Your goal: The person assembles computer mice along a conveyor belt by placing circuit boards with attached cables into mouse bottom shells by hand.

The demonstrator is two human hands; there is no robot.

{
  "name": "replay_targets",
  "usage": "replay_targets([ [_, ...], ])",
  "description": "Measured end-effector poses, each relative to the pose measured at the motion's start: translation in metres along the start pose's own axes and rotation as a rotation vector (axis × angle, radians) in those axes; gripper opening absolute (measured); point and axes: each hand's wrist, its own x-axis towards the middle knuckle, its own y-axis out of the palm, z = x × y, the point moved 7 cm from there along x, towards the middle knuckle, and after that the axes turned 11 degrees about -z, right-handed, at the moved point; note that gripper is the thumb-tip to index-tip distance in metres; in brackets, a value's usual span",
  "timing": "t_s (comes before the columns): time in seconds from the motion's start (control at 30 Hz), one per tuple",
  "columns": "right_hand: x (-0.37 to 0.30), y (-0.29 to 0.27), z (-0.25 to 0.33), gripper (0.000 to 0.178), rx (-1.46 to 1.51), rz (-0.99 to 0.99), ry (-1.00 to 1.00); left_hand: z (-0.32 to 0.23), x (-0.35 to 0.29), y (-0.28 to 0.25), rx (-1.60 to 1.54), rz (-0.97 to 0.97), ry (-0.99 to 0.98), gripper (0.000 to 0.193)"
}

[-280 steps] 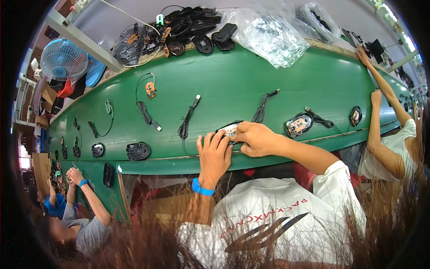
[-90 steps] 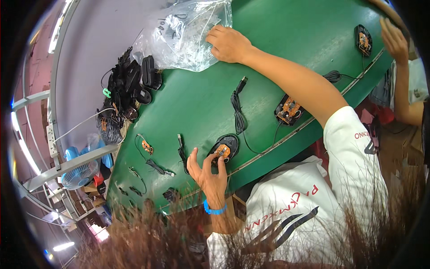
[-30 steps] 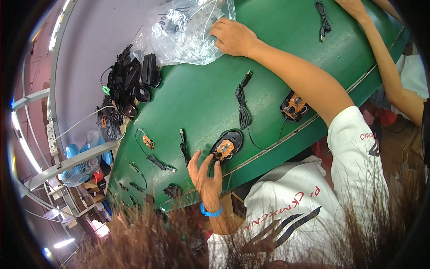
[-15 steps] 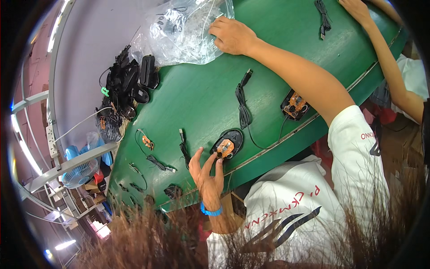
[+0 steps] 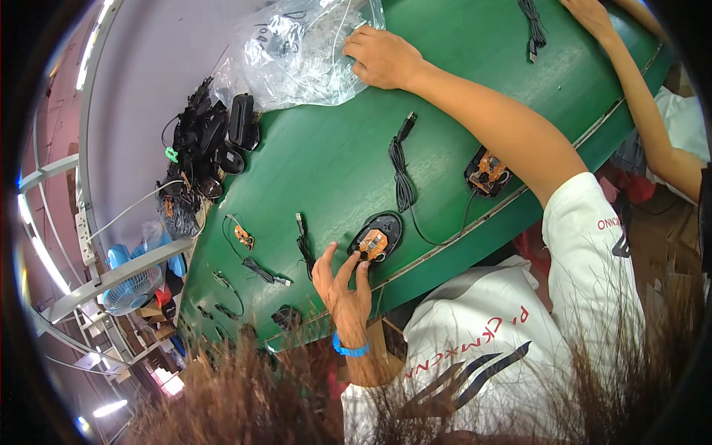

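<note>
From the head view: barely changed in the last moment. Still keeping left hand (image 5: 345, 295), fingers spread, at the near-left edge of the open mouse base (image 5: 395, 225) on the green bench (image 5: 311, 170); cannot tell whether pinching. Still reaching to the clear bag (image 5: 293, 63) with curled right hand (image 5: 384, 58), grip hidden. Seemingly no further along at the orange circuit board (image 5: 374, 243).

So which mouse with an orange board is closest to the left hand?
The mouse right at the left hand, by its thumb tip. The other mouse lies farther right, partly hidden by the right forearm.
</note>
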Motion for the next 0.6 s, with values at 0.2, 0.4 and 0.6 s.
replay_targets([
  [0.2,-0.001,0.0016,0.0051,0.029,0.005,-0.021,-0.016,0.004,-0.0046,-0.0002,0.015,0.002,-0.009,0.019],
  [0.4,-0.0036,-0.001,0.0036,0.026,0.014,-0.036,0.01,0.0022,-0.0009,-0.0009,-0.051,-0.007,0.0,0.019],
  [0.6,-0.0048,-0.0018,0.0031,0.026,0.006,-0.037,0.017,0.0014,-0.0022,0.0017,-0.099,-0.03,-0.035,0.02],
])
